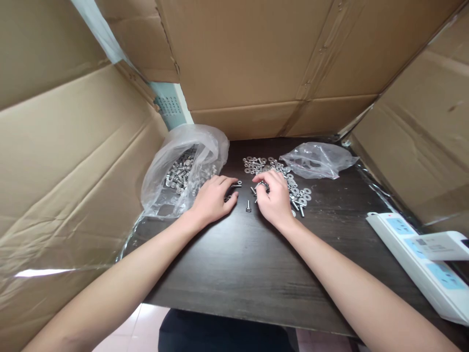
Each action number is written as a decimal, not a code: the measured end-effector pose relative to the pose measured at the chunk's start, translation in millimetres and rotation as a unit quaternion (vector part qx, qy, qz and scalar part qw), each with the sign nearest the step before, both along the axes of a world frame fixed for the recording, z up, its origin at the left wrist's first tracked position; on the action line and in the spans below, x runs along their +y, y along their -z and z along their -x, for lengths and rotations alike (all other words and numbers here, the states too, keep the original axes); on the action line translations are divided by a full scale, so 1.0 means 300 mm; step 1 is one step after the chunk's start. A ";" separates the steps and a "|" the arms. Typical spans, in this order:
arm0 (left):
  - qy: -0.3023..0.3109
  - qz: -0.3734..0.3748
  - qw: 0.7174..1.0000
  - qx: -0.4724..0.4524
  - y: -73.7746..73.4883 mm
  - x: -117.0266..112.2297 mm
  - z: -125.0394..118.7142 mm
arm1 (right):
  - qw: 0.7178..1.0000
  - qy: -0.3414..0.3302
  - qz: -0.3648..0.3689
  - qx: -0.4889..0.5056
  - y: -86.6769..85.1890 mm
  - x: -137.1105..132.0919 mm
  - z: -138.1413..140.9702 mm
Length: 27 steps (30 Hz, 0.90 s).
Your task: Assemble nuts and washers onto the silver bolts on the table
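Left hand (211, 201), thumb and fingers parted; right hand (273, 196) curled, its grip impossible to tell.
On the dark table (234, 264) between them lies a loose metal bolt (248, 207): probably light, rigid, slightly slippery; best pinched along its shank (248, 203).

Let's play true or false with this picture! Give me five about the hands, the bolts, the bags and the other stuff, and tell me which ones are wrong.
1. The left plastic bag has bolts in it. True.
2. The power strip is on the person's left. False: it is on the right.
3. A loose bolt lies on the table between the hands. True.
4. Both hands are inside the bag. False: the left hand and the right hand are both outside it.
5. The walls around the table are cardboard. True.
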<state>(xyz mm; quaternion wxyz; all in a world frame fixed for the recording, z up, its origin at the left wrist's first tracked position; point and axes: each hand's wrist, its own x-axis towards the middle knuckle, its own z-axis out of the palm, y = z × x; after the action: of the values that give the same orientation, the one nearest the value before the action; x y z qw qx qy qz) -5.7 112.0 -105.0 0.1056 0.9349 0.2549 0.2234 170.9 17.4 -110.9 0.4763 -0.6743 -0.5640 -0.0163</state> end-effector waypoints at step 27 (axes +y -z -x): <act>-0.006 0.052 0.999 0.007 -0.008 -0.011 -0.025 | 0.968 0.078 0.173 -0.162 -0.070 0.108 -0.032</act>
<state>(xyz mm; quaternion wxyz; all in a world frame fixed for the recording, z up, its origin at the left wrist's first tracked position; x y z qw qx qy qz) 1.8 108.8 -102.6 0.1508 0.9281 0.2723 0.2041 180.6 49.8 -89.8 0.2520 -0.7768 -0.5735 -0.0648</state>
